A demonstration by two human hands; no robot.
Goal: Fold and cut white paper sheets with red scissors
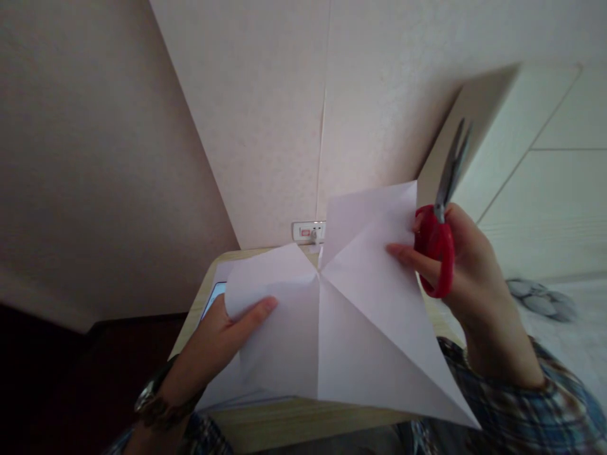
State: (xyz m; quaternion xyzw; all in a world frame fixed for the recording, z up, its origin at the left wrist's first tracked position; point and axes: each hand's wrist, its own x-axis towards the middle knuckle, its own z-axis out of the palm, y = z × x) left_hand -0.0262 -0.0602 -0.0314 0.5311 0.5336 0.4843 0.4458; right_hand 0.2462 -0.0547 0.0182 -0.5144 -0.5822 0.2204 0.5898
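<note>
Pale, faintly grainy wallpaper fills the background from my remote seat, with a vertical seam running down to a white socket strip [309,231] just behind the paper. The paper [351,316] is a thin white sheet, creased so that several sharp folds meet at one middle point, giving it a faceted, kite-like shape with a long pointed corner at the lower right. It is held up off the surface [294,423], a light wood-grain top with a rounded corner that shows beneath the paper and to its left.

I see the left hand [222,341] at the paper's left flap, fingers [258,309] clenched on the sheet with the thumb lying flat on top. A dark metal watch [154,398] sits on that wrist, below and left of the paper. A glowing screen edge [213,297] peeks out just beside the paper's left flap; I cannot tell what device it is.

The right hand [467,272] is at the paper's right edge, gripping scissors [439,234] by their glossy red plastic loops, while one outstretched finger touches the sheet. The grey steel blades point upward above the paper's top right corner and look closed together, though blurred. A checked fabric sleeve [521,404] covers that forearm, right of the paper's long point. Behind the scissors stands a smooth cream cabinet [521,158] with flat panels.
</note>
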